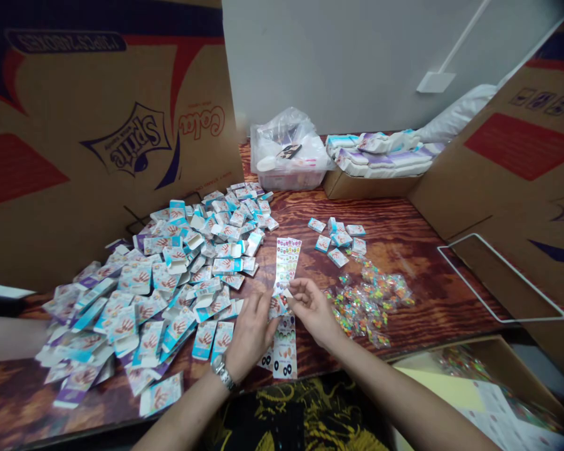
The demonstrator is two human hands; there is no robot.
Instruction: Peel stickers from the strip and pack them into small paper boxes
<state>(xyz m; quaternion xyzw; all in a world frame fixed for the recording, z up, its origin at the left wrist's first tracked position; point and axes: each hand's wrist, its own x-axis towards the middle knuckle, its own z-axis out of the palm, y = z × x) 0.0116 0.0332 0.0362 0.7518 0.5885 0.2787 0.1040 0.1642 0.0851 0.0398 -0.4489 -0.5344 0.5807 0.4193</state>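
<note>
My left hand [252, 331], with a metal watch on the wrist, lies over the near stack of sticker strips [284, 354] on the wooden table [404, 235], fingers together. My right hand [313, 307] pinches the lower end of one long printed sticker strip [286, 262] that lies pointing away from me. A big heap of small blue-and-white flat packets [169, 282] spreads left of both hands. A pile of small clear bags with bright bits [371, 300] sits just right of my right hand.
A few loose packets [339, 237] lie beyond the bags. At the back stand a plastic tub in a clear bag [289, 160] and a low carton of folded stock [380, 166]. Cardboard walls [98, 144] close both sides. A white wire frame [498, 275] leans right.
</note>
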